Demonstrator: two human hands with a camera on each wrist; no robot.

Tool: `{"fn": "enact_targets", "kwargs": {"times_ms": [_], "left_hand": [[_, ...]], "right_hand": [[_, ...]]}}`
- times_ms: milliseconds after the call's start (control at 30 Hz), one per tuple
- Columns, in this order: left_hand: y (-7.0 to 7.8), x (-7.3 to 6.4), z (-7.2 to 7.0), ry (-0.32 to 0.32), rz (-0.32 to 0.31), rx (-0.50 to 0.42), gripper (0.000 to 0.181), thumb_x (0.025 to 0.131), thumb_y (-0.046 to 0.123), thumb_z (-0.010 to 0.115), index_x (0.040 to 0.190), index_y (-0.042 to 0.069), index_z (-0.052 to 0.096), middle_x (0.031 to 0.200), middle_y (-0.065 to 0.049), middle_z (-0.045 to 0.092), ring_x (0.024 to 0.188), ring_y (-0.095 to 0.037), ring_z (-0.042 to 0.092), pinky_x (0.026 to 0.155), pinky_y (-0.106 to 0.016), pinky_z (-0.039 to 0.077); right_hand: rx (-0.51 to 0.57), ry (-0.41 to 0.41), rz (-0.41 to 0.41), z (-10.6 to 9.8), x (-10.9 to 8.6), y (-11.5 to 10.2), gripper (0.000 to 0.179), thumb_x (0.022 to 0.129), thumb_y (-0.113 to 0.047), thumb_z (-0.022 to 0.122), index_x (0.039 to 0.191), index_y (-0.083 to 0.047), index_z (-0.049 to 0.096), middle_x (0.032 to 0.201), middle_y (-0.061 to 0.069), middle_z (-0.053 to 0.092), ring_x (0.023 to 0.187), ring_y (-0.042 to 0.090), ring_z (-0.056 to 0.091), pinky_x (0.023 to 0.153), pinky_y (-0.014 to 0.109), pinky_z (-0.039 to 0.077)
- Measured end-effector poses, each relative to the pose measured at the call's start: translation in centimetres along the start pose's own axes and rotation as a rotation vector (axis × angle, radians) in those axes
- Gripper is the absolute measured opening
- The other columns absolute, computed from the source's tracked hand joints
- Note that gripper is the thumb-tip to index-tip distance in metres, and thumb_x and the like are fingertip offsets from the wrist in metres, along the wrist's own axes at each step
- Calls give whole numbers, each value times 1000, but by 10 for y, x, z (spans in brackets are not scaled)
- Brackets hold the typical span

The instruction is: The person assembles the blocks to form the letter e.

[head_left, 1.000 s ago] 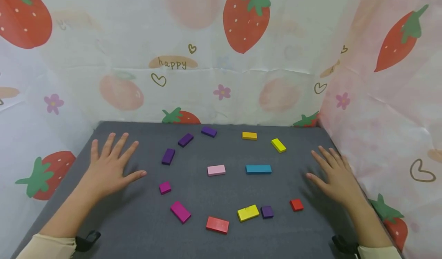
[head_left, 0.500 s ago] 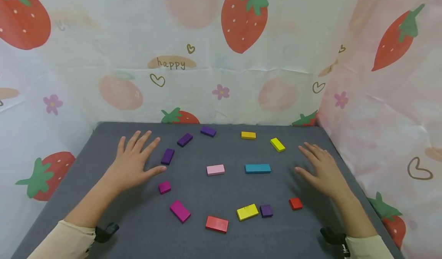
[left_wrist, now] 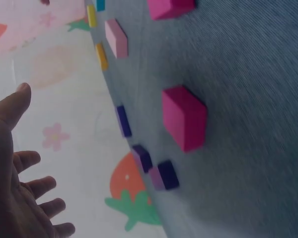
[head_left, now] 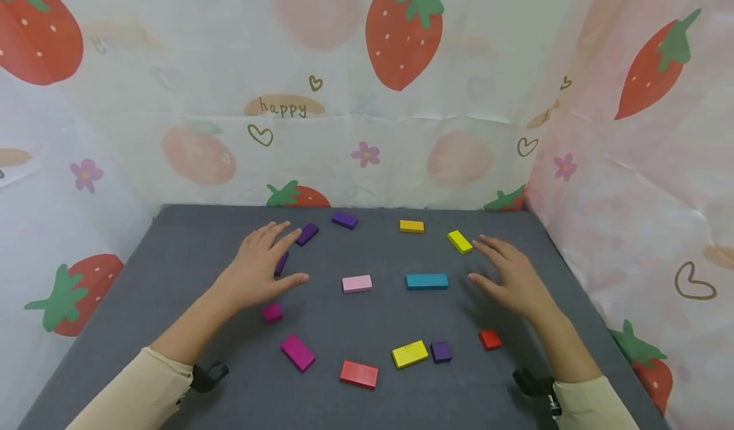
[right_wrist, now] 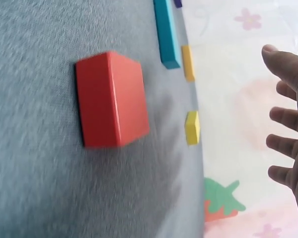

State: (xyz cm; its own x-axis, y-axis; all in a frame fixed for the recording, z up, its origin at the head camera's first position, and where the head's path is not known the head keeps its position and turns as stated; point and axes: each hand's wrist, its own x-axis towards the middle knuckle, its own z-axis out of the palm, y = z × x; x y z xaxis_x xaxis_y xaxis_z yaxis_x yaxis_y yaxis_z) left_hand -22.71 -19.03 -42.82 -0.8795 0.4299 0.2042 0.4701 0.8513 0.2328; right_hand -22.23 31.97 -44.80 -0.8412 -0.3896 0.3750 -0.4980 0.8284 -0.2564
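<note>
My left hand (head_left: 256,269), fingers spread, hovers above the left of the mat and partly hides a purple block (head_left: 281,264). Another purple block (head_left: 308,234) lies by its fingertips, and a small magenta block (head_left: 272,313) sits below the hand. Over the right side, my right hand (head_left: 514,281) is held with fingers apart, near a bright yellow block (head_left: 459,242). A small red block (head_left: 490,339) lies nearer me; it looms large in the right wrist view. Both wrist views show the hands holding nothing. Between them lie a pale pink block (head_left: 357,284) and a blue block (head_left: 427,281).
Farther back are a purple block (head_left: 345,220) and an amber block (head_left: 411,226). Toward me lie a magenta block (head_left: 298,353), a coral-red block (head_left: 359,374), a yellow block (head_left: 410,354) and a small purple block (head_left: 441,351). Strawberry-printed cloth (head_left: 344,156) walls the grey mat (head_left: 367,411).
My left hand has moved right, from the mat's left edge to over the purple blocks. My right hand has moved left, toward the bright yellow block. The blocks have stayed put.
</note>
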Motion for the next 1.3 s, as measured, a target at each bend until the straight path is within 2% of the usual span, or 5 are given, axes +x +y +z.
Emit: {"fn": "enact_targets", "kwargs": {"times_ms": [367, 733, 933, 1100, 1300], "left_hand": [[25, 28, 21, -38, 15, -131, 89, 88, 57, 74, 159, 16, 38, 160, -13, 37, 149, -38, 31, 117, -64, 27], [42, 53, 55, -121, -5, -310, 85, 88, 52, 76, 156, 14, 43, 157, -15, 42, 147, -39, 36, 115, -60, 34], [45, 60, 68, -146, -3, -390, 82, 87, 46, 80, 154, 12, 46, 155, -16, 45, 146, -36, 39, 116, -58, 34], [46, 64, 80, -166, 9, -408, 80, 86, 43, 82, 152, 10, 49, 152, -16, 49, 144, -35, 42, 116, -55, 35], [50, 67, 93, -190, 29, -427, 75, 85, 38, 84, 148, 10, 54, 145, -13, 55, 134, -32, 52, 111, -52, 41]], "right_hand": [[97, -102, 37, 16, 20, -11, 69, 92, -33, 78, 151, -11, 50, 156, 15, 45, 143, 41, 40, 114, 66, 28], [177, -200, 25, 35, 39, -23, 69, 92, -34, 78, 151, -12, 50, 154, 12, 48, 145, 39, 39, 114, 65, 31], [221, -240, 7, 47, 47, -22, 68, 91, -28, 80, 149, -8, 52, 152, 15, 50, 141, 38, 45, 113, 61, 36], [256, -280, -3, 55, 52, -24, 67, 89, -27, 81, 148, -8, 55, 147, 15, 53, 136, 37, 49, 110, 58, 40], [250, -342, 1, 65, 56, -25, 66, 89, -31, 82, 147, -11, 57, 143, 14, 54, 132, 34, 50, 107, 57, 43]]}}
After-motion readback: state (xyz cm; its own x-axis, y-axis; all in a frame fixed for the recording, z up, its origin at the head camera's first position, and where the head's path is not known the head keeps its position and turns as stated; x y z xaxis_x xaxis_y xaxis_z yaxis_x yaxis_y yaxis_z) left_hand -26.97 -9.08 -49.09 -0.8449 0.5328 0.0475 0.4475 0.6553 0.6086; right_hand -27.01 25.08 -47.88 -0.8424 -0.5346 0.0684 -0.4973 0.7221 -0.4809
